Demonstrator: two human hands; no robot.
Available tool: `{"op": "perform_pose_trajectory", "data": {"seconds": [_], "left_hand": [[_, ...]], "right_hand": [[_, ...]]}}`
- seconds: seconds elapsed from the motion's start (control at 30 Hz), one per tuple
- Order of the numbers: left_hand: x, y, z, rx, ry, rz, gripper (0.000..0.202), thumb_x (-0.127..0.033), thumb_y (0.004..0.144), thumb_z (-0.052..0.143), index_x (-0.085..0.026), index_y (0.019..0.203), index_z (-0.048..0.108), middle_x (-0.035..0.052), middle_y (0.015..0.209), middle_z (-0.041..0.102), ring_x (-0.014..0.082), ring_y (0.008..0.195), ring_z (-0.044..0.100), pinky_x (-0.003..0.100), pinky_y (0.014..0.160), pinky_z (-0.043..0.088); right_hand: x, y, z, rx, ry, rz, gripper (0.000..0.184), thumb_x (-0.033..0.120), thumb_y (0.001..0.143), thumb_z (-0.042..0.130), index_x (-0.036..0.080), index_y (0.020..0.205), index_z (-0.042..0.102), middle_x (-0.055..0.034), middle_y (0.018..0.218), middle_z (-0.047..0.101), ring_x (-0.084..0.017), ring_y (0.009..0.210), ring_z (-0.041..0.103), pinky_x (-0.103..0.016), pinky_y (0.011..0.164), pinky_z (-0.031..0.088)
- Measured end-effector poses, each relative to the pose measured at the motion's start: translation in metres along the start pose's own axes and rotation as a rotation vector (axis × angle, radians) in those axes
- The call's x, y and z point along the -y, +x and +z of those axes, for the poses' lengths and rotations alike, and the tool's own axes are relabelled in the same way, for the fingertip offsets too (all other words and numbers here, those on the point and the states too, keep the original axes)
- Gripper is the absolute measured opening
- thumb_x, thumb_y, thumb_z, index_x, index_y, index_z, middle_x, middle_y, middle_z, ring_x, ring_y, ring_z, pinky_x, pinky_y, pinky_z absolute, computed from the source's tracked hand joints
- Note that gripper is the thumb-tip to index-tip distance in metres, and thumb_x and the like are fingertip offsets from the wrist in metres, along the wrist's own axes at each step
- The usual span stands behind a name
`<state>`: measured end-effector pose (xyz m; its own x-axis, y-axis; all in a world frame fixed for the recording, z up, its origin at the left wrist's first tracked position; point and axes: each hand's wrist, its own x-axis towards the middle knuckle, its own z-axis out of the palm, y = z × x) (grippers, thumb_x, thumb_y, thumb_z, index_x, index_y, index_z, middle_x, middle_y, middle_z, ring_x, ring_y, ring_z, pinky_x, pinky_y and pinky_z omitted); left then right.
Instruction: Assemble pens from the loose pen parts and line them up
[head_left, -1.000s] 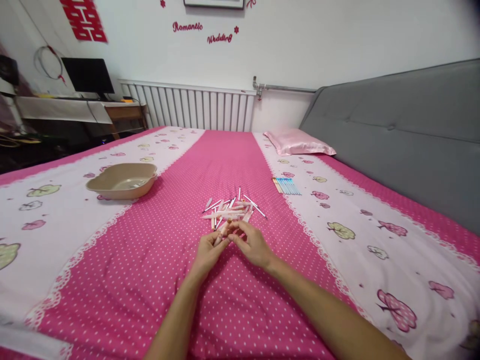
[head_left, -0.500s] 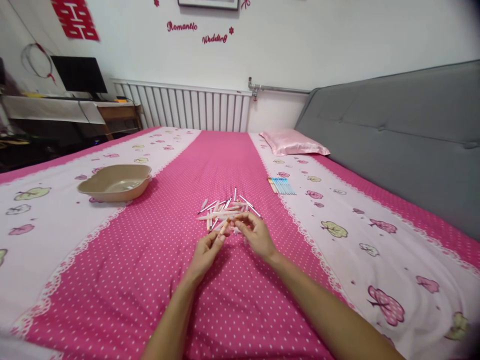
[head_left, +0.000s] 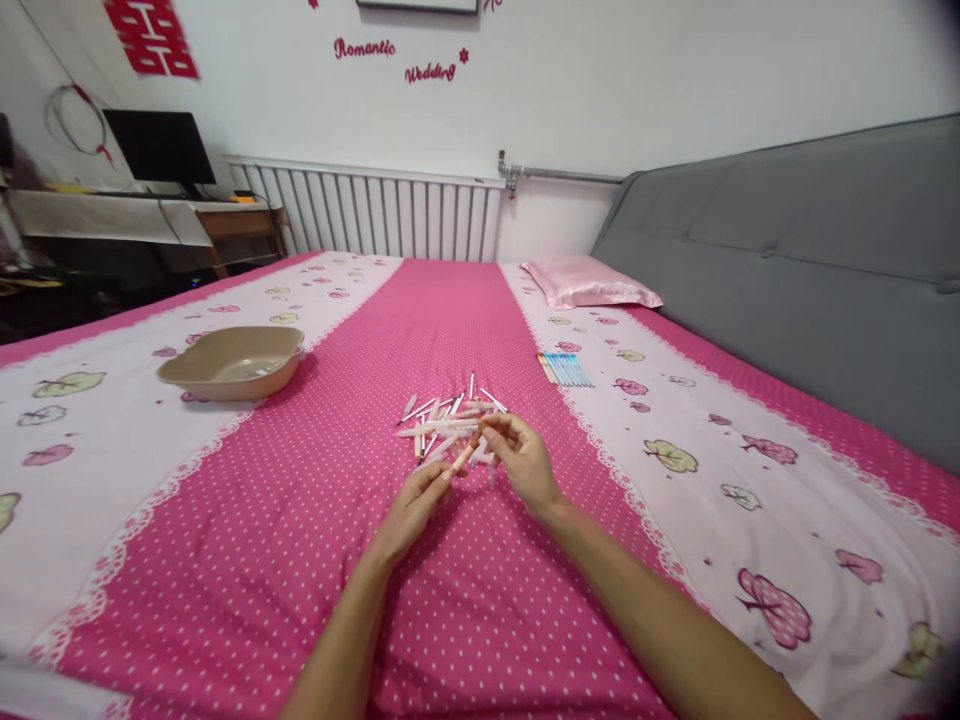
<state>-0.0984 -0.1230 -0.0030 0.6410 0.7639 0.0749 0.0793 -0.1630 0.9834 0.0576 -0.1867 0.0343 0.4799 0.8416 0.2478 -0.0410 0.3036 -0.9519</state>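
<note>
A peach-coloured pen (head_left: pixel 464 456) slants between my two hands, above a loose pile. The fingers of my left hand (head_left: pixel 418 500) pinch its lower end. My right hand (head_left: pixel 519 462) is closed at its upper end, where a darker orange part shows; whether that is a separate cap I cannot tell. Just beyond lies the heap of pen parts (head_left: pixel 439 428), with white refills, dark tips and pale pink translucent pieces crossing each other. My right fingers hide some of the heap's right side.
A row of blue pens (head_left: pixel 570 369), with peach ones at its left end, lies to the right. On the left stands a beige plastic basin (head_left: pixel 225 385). A pink pillow (head_left: pixel 589 283) rests by the grey headboard (head_left: pixel 795 240). Dotted pink bedding (head_left: pixel 300 580) lies under everything.
The pen has shifted slightly right and more of its peach length shows between my hands. My right hand has moved a little right; my left stays almost in place.
</note>
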Motion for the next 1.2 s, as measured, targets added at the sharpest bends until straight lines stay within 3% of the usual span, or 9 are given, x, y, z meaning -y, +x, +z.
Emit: {"op": "perform_pose_trajectory", "data": {"seconds": [0.1,0.8,1.2], "left_hand": [[0.0036,0.0010,-0.0018,0.095,-0.038,0.014,0.039,-0.049,0.085,0.049,-0.016,0.099,0.065,-0.0043,0.058,0.039,0.0100,0.052,0.033,0.022,0.048,0.023],[0.0066,0.0021,-0.0016,0.093,-0.098,-0.002,0.038,-0.048,0.084,0.051,-0.014,0.094,0.063,-0.0051,0.058,0.038,0.0082,0.051,0.032,0.022,0.048,0.021],[0.0038,0.0002,-0.0018,0.068,-0.132,-0.010,0.039,-0.051,0.081,0.054,-0.014,0.089,0.063,-0.0053,0.057,0.039,0.0078,0.049,0.032,0.022,0.047,0.021]], "right_hand": [[-0.0013,0.0001,-0.0004,-0.008,-0.006,-0.004,0.029,0.041,0.071,0.065,0.020,0.090,0.059,-0.0045,0.088,0.065,-0.015,0.070,0.061,-0.025,0.053,0.050],[-0.0015,-0.0001,0.0009,-0.010,0.031,0.004,0.029,0.041,0.069,0.069,0.019,0.087,0.061,-0.0023,0.081,0.065,-0.013,0.064,0.058,-0.022,0.050,0.045],[-0.0093,-0.0032,0.0010,0.059,-0.141,-0.057,0.024,0.036,0.078,0.062,0.018,0.093,0.063,-0.0039,0.085,0.066,-0.013,0.069,0.058,-0.024,0.058,0.045]]}}
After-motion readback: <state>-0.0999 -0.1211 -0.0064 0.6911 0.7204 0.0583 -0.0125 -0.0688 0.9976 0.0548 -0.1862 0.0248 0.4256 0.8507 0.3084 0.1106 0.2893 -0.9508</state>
